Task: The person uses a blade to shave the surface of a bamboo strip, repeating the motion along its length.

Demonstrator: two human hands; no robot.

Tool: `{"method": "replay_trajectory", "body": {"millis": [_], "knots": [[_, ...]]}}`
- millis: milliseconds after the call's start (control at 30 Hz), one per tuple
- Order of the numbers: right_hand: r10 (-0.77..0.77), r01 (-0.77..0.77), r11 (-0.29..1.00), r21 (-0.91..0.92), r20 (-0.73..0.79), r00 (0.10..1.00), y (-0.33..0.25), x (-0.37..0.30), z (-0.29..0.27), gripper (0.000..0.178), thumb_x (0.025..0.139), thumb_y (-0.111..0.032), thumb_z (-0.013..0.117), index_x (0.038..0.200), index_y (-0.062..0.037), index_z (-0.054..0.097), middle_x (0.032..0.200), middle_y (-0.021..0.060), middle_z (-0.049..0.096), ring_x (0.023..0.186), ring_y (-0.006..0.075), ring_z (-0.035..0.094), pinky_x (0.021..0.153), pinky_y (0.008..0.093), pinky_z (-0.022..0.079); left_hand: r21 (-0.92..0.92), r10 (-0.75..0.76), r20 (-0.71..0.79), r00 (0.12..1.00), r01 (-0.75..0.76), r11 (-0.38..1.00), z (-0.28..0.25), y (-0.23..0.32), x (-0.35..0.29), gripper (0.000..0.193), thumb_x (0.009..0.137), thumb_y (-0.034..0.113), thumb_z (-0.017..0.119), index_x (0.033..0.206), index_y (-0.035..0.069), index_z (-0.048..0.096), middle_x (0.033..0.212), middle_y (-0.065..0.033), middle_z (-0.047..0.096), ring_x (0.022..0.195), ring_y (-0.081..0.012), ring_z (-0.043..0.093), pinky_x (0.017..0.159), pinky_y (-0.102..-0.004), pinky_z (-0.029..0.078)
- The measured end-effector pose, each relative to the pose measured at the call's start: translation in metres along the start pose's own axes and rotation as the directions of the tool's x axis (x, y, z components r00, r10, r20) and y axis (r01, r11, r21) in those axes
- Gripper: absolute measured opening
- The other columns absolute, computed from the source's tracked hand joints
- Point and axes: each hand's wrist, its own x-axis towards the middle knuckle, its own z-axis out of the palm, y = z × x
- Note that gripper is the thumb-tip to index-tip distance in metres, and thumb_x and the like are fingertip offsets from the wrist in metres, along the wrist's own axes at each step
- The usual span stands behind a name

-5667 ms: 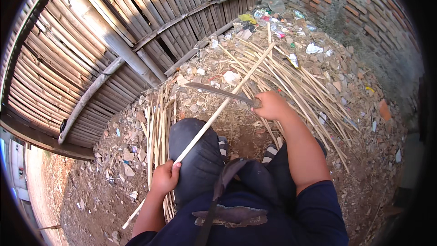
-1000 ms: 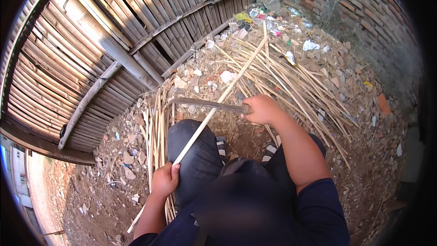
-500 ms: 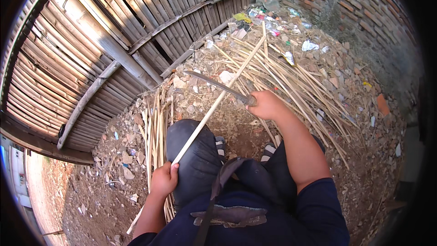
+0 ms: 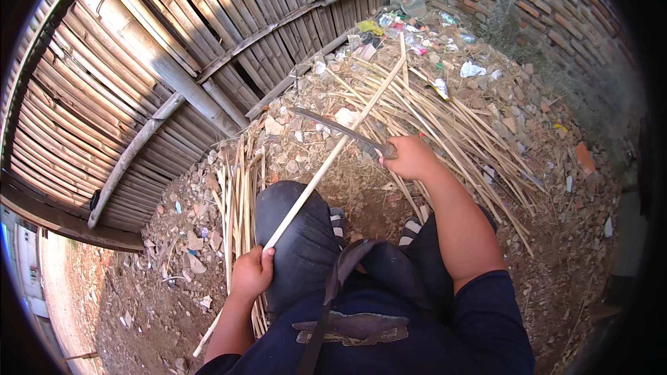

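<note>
My left hand [image 4: 253, 272] is closed round a long pale bamboo strip [image 4: 313, 184] beside my left knee. The strip slants up and away to the right across that knee, and its near end sticks out behind my left forearm. In my right hand [image 4: 410, 157] is the handle of a machete [image 4: 340, 129], fingers wrapped round it. Its dark blade points to the left and crosses over the strip beyond my knees; whether the edge touches the wood I cannot tell.
To the right lies a spread pile of bamboo strips [image 4: 465, 139]; a narrower bundle [image 4: 240, 215] lies left of my leg. Rubble and litter [image 4: 417, 35] cover the far ground. A bamboo fence [image 4: 229, 21] stands at left, a brick wall [image 4: 542, 21] at far right.
My right hand and the machete have shifted slightly to the right along the strip. The left hand and the bamboo strip have hardly moved.
</note>
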Motion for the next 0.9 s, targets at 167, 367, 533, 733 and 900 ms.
{"method": "replay_trajectory", "body": {"millis": [167,367,533,733,900], "knots": [[-0.051,0.048,0.994,0.094,0.028,0.998,-0.003,0.0,0.008,0.038,0.085,-0.034,0.078,0.111,-0.0071,0.073,0.096,0.0208,0.073,0.093,0.0407,0.069,0.083,0.0488,0.055,-0.009,0.016,-0.006,1.0,-0.016,1.0,0.001,-0.003,-0.001,0.043,0.102,0.035,0.061,0.076,0.002,0.055,0.064,-0.0246,0.06,0.063,-0.0486,0.061,0.059,-0.0547,0.046],[-0.112,0.116,0.993,-0.037,0.095,0.989,-0.019,-0.006,0.007,0.045,0.083,-0.035,0.08,0.118,-0.0071,0.073,0.093,0.023,0.072,0.091,0.0417,0.07,0.082,0.0464,0.055,-0.009,0.021,-0.006,1.0,-0.021,1.0,0.001,-0.004,-0.001,0.043,0.102,0.035,0.061,0.076,0.002,0.055,0.064,-0.0242,0.059,0.063,-0.0482,0.06,0.058,-0.0545,0.046],[-0.079,0.081,0.996,-0.03,0.068,0.995,-0.004,-0.001,-0.001,0.039,0.086,-0.037,0.078,0.112,-0.0084,0.073,0.093,0.0193,0.072,0.093,0.0386,0.07,0.081,0.0478,0.055,-0.017,0.014,-0.006,1.0,-0.014,1.0,0.001,-0.003,0.0,0.042,0.102,0.035,0.062,0.076,0.002,0.055,0.064,-0.0243,0.059,0.063,-0.0482,0.06,0.058,-0.0546,0.046],[-0.034,0.029,0.997,0.065,0.078,0.996,0.001,0.002,0.003,0.04,0.086,-0.037,0.078,0.112,-0.0067,0.074,0.093,0.0211,0.072,0.093,0.0399,0.07,0.082,0.0472,0.055,-0.008,0.016,-0.007,1.0,-0.016,1.0,0.001,-0.002,0.0,0.043,0.102,0.034,0.062,0.075,0.002,0.054,0.063,-0.0245,0.059,0.062,-0.0485,0.06,0.058,-0.0547,0.046],[-0.079,0.077,0.997,0.022,0.098,0.992,-0.007,0.001,0.003,0.042,0.085,-0.036,0.078,0.113,-0.0055,0.073,0.092,0.0216,0.071,0.091,0.0404,0.069,0.082,0.0474,0.055,-0.012,0.024,-0.015,1.0,-0.024,1.0,0.003,-0.005,0.0,0.043,0.102,0.035,0.061,0.075,0.002,0.054,0.063,-0.0247,0.059,0.062,-0.0486,0.06,0.058,-0.0549,0.046]]}}
